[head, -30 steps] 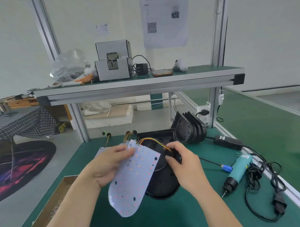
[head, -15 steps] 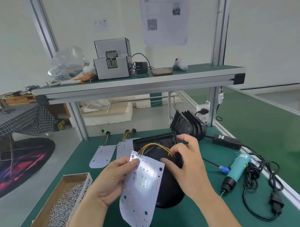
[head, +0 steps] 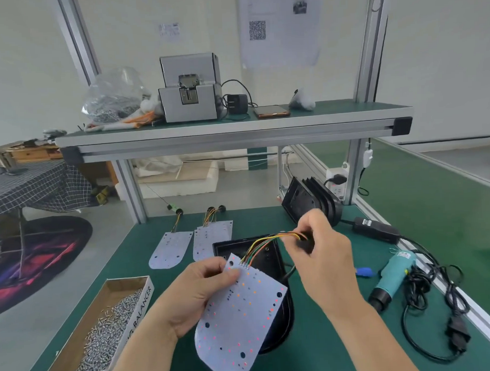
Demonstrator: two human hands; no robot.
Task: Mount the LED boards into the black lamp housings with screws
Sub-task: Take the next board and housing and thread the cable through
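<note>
While the left hand (head: pixel 195 295) pinches the white, tongue-shaped LED board (head: pixel 240 321) by its upper left edge, thumb pressed on the face, the board hangs tilted above the near middle of the green-topped desk (head: pixel 313 357). Long axis: runs from the square, wired end, away from the person, to the rounded end, nearest the front edge. Face with coloured dots turned up towards the wearer.

Right hand (head: pixel 321 254): fingertips pressed together on the bundle of yellow, orange and green wires (head: pixel 264 244), raised and pulled rightward from the board's square end.

Black plastic lamp housing (head: pixel 271 256): lying on the desk under the board, open side up, square end away, rounded end near; mostly covered.

Two spare white LED boards (head: pixel 171 250): flat, side by side towards the far left of the desk, wires pointing to the far edge.

Open cardboard box of small silver screws (head: pixel 104 329): near left corner.

Stack of black housings (head: pixel 311 199): on edge, far right corner.

Teal electric screwdriver (head: pixel 391 277): lying by the right edge, its black cable coiled alongside.
</note>
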